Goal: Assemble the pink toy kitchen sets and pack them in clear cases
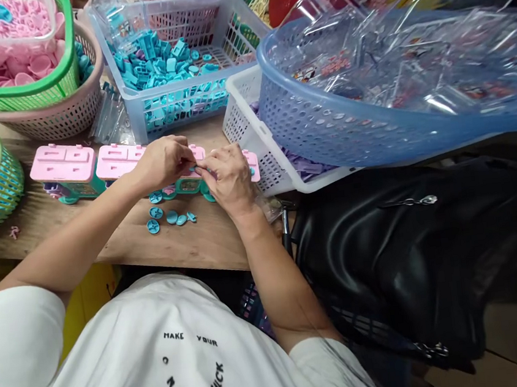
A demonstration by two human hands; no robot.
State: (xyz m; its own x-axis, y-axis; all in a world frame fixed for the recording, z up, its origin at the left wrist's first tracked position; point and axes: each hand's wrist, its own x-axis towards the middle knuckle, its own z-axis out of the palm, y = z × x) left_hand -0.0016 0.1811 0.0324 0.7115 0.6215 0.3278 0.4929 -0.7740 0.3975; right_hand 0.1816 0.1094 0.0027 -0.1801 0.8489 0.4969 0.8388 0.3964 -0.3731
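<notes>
Several toy pieces with pink tops [64, 164] and teal bodies stand in a row on the wooden table [217, 241]. My left hand [167, 160] and my right hand [230, 178] meet over the right part of the row, both with fingers pinched. Between the fingertips is something small, partly teal, mostly hidden by the fingers; I cannot make out what it is or which hand bears it. Just below my hands, several small teal discs [156, 213] and a small teal piece [191, 216] lie on the wood.
Behind the row is a clear-blue basket [177, 84] of teal parts. At the left are a green basket [3, 94] with pink parts and a yellow-green basket [2, 177]. A large blue basket [348, 128] of clear plastic overhangs a white basket [248, 114] at the right. A black bag [383, 236] lies nearer.
</notes>
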